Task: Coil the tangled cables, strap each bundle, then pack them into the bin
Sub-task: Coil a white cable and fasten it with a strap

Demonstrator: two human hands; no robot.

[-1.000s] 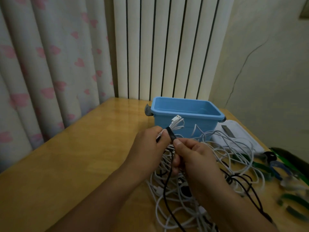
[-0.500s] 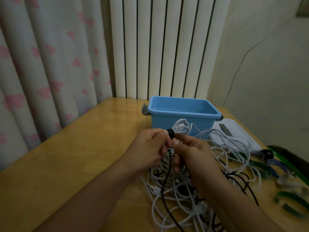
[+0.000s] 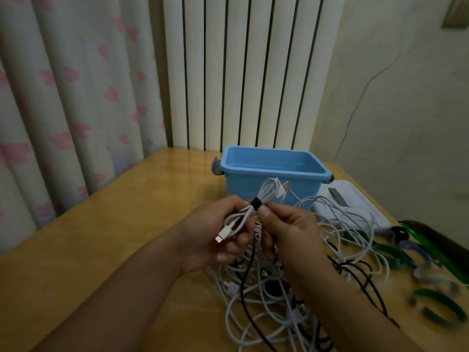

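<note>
The head view is showing the strapping step: the left hand (image 3: 223, 235) is gripping a coiled white cable bundle (image 3: 256, 207), its fingers curled round the lower loops, and the right hand (image 3: 284, 224) is pinching the black strap (image 3: 255, 203) that is wrapped round the middle of the bundle. Both hands are holding it in the air, above the tangled cables (image 3: 284, 295) and just in front of the blue bin (image 3: 271, 171). The strap is looking closed round the coil, so I am judging that this bundle is almost finished. The next move is calling for pressing the strap end flat so it is staying shut, then carrying the bundle over the near wall of the bin and putting it inside. The bin is looking empty as far as I am seeing. The bundle is looking short and tight at the waist, with loops spreading at both ends and a white plug (image 3: 224, 233) sticking out near the left palm. Many white and black cables are lying loose on the wooden table (image 3: 101, 250), and spare green straps (image 3: 441, 306) are waiting on the right
</note>
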